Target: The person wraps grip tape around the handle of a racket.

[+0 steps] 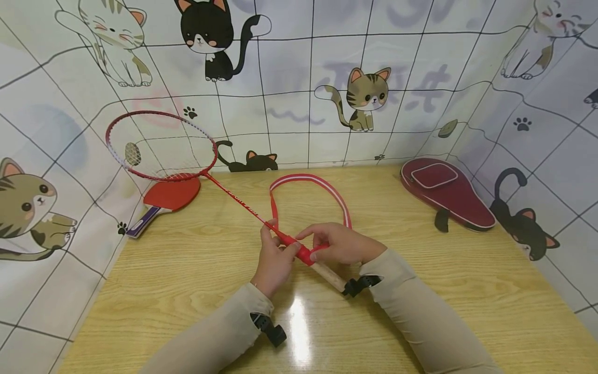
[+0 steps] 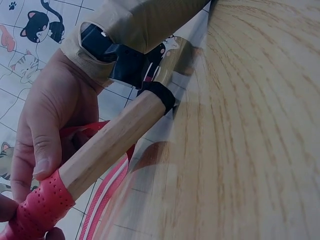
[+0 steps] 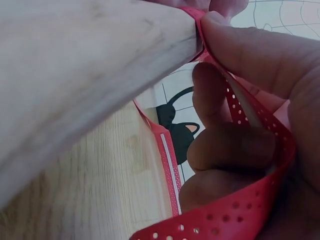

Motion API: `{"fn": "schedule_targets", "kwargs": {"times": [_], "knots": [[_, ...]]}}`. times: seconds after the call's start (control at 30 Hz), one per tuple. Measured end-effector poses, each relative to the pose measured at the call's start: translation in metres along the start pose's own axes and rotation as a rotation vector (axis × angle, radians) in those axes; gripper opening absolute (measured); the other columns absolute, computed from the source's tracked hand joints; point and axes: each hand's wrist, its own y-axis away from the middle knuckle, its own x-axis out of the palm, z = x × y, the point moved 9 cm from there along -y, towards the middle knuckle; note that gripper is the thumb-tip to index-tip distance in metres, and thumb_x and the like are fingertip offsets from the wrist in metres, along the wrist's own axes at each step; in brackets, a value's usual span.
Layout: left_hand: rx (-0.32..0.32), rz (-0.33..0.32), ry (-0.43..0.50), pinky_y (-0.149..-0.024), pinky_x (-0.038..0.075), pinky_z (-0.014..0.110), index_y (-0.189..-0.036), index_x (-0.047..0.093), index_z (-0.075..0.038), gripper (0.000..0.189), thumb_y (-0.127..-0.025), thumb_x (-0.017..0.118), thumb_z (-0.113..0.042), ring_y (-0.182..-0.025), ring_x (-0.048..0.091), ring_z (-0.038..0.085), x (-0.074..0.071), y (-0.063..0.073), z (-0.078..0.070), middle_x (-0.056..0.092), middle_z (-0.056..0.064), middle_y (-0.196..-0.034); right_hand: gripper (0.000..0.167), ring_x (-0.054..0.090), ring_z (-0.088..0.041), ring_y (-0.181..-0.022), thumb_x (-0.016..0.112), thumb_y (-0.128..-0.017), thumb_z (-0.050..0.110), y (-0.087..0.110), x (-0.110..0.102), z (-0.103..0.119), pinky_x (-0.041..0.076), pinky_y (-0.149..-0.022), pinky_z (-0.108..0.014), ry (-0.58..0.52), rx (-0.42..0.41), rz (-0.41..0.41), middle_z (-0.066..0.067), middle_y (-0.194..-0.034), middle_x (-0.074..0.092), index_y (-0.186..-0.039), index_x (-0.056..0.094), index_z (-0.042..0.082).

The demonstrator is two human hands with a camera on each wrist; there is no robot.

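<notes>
A red badminton racket [image 1: 240, 203] slants across the middle, its strung head raised at the upper left. The person's left hand [image 1: 274, 262] grips it where red perforated grip tape [image 1: 304, 254] is wound on the upper handle. Bare wood [image 2: 110, 145] shows on the lower handle, which has a black band at its end. The right hand [image 1: 345, 243] pinches the tape against the handle at the wrap's lower edge. In the right wrist view, loose tape [image 3: 225, 220] passes through that hand's curled fingers. The remaining tape, with a pale centre stripe, loops over the table behind the hands.
A red table tennis paddle [image 1: 173, 192] lies at the back left, partly beneath the racket head. A dark red paddle case [image 1: 467, 200] lies at the back right. The wooden table [image 1: 187, 291] meets cat-patterned backdrops [image 1: 289, 78] behind and at both sides.
</notes>
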Motion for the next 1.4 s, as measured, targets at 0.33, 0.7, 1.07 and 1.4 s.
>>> {"fn": "schedule_targets", "kwargs": {"times": [0.33, 0.7, 1.07, 1.4], "knots": [[-0.033, 0.004, 0.040, -0.080, 0.052, 0.034, -0.159, 0.017, -0.018, 0.079, -0.098, 0.064, -0.004, -0.092, 0.066, 0.025, -0.001, -0.002, 0.003, 0.061, 0.022, -0.123, 0.050, 0.059, -0.017, -0.076, 0.066, -0.098, -0.001, 0.001, 0.000, 0.004, 0.050, -0.069, -0.028, -0.017, -0.032, 0.019, 0.002, -0.090, 0.068, -0.140, 0.065, 0.026], [-0.012, 0.032, 0.119, -0.085, 0.054, 0.032, -0.159, 0.016, -0.018, 0.078, -0.097, 0.059, 0.000, -0.103, 0.070, 0.029, 0.001, -0.004, 0.004, 0.056, 0.025, -0.131, 0.054, 0.062, -0.020, -0.081, 0.064, -0.098, 0.000, 0.002, -0.001, -0.003, 0.052, -0.071, -0.031, -0.025, 0.033, 0.042, -0.001, -0.101, 0.071, -0.145, 0.062, 0.026], [-0.015, 0.022, 0.090, -0.087, 0.054, 0.038, -0.160, 0.018, -0.016, 0.077, -0.094, 0.057, -0.001, -0.100, 0.072, 0.028, 0.001, -0.004, 0.005, 0.057, 0.025, -0.133, 0.061, 0.046, -0.014, -0.057, 0.058, -0.101, -0.001, 0.002, 0.004, -0.009, 0.038, -0.053, -0.026, -0.162, 0.061, 0.095, 0.000, -0.115, 0.077, -0.150, 0.056, 0.035], [-0.001, 0.019, 0.089, -0.086, 0.054, 0.037, -0.159, 0.019, -0.014, 0.076, -0.094, 0.057, -0.002, -0.094, 0.073, 0.026, -0.001, -0.005, 0.006, 0.060, 0.027, -0.129, 0.058, 0.038, -0.014, -0.051, 0.060, -0.100, 0.000, 0.001, 0.005, -0.011, 0.034, -0.049, -0.026, -0.188, 0.069, 0.088, -0.003, -0.109, 0.077, -0.148, 0.058, 0.033]]}}
